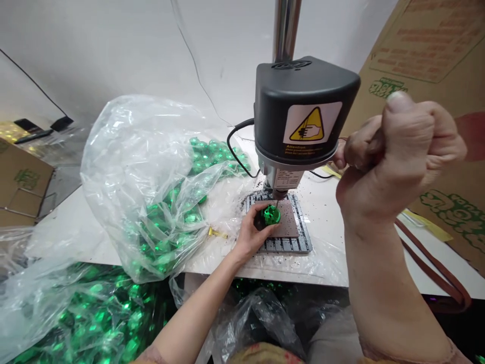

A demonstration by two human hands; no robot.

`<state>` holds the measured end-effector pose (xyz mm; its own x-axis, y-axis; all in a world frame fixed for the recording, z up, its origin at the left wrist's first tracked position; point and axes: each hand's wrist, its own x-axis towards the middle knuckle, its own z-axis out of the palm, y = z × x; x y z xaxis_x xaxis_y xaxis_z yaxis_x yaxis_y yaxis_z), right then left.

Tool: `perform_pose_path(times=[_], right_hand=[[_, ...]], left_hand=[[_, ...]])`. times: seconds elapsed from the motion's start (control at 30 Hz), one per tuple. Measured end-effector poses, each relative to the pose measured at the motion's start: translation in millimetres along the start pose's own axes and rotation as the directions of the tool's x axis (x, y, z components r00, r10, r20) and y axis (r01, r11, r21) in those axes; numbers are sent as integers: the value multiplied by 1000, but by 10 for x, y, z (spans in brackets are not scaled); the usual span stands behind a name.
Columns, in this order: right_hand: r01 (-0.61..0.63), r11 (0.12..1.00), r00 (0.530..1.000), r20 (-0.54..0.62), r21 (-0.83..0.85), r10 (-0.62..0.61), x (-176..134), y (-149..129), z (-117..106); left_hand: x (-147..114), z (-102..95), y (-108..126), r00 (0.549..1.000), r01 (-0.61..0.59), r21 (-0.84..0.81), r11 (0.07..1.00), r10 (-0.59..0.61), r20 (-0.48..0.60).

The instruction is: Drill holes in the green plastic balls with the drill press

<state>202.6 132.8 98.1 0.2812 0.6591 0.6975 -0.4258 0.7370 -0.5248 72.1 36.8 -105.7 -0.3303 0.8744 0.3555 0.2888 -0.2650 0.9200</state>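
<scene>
My left hand (253,230) pinches a shiny green faceted ball (272,215) between thumb and fingers. The ball rests on a brownish pad (290,222) on the slotted metal base of a bench drill press (306,101). A thin drill bit (277,203) points down at the ball's upper right side; whether it touches cannot be made out. My right hand (401,141) is closed in a fist beside the black drill head, around what looks like the feed lever, mostly hidden by the fingers.
Clear plastic bags (132,151) of green balls (212,154) spread left of the drill, with more balls at lower left. Dark shavings lie around the base. A cardboard box (435,65) stands close on the right, with a brown strap (435,270) below. A black cable (231,146) loops by the drill.
</scene>
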Motion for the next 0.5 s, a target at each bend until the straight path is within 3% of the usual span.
perform_pose_path(times=[0.17,0.5], right_hand=[[22,999,1000,0,42,-22,7,15,5],[69,996,998,2,49,-69,7,59,-3]], left_hand=[[-165,-10,36,986,-100,83,992,110,-128],[-322,-36,241,929,-269,229,936,315,-196]])
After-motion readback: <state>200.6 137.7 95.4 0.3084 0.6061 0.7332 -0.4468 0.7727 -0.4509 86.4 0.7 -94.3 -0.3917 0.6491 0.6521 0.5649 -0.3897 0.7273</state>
